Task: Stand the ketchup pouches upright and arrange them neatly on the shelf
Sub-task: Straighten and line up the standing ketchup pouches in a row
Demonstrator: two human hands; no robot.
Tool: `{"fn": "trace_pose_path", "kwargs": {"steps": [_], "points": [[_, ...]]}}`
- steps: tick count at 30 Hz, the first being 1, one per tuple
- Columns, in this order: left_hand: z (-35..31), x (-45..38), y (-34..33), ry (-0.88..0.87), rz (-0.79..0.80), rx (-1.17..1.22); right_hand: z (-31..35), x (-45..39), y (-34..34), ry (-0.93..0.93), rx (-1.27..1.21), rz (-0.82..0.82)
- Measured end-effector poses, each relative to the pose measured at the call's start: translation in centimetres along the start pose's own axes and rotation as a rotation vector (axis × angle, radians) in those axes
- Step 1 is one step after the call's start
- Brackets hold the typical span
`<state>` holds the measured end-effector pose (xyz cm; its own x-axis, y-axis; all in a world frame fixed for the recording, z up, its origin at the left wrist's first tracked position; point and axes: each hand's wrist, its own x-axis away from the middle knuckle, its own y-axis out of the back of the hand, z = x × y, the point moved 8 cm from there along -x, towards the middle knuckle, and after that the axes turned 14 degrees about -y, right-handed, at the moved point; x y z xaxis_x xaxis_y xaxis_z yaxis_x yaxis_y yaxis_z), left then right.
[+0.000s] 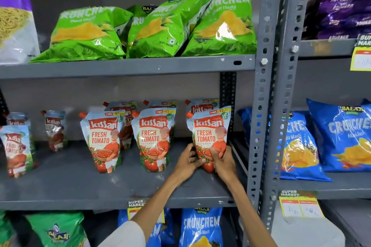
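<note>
Both of your hands, left hand (187,159) and right hand (223,161), are closed around the base of the rightmost Kissan ketchup pouch (209,136), standing it upright on the shelf (80,182) by the upright post (261,106); next, I'd say, release gently and square it with its neighbours.

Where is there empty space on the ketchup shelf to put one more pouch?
The biggest bare patch of the ketchup shelf is along the front, before the pouches. Another gap lies between the small pouch and the left front pouch. The right end is crowded: both hands, left hand and right hand, hold the right front pouch beside the upright post.
</note>
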<state>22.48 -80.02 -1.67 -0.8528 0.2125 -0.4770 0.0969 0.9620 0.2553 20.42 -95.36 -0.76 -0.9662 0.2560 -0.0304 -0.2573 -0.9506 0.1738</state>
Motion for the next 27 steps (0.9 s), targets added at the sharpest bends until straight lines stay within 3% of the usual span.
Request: {"fn": "trace_pose_path", "kwargs": {"steps": [6,15,18,22,23,27], "points": [[0.0,-0.1,0.1,-0.007,0.023,0.028,-0.3,-0.3,-0.1,0.006,-0.027,-0.065],[0.1,0.4,0.1,-0.011,-0.039,-0.072,-0.7,-0.6,0.0,-0.018,-0.057,-0.004],[-0.7,1.1,0.4,-0.007,-0.081,-0.081,0.0,0.2,0.8,0.0,-0.063,-0.116],[-3.9,4.1,3.3,-0.135,-0.329,-0.151,3.2,5.4,3.0,0.231,-0.063,-0.448],[-4.8,5.1,4.7,-0.18,-0.413,-0.187,4.3,7.0,2.6,0.317,-0.073,-0.468],[-5.4,8.6,11.9,-0.206,-0.727,-0.261,6.7,8.0,-4.7,0.427,-0.025,-0.136]]}}
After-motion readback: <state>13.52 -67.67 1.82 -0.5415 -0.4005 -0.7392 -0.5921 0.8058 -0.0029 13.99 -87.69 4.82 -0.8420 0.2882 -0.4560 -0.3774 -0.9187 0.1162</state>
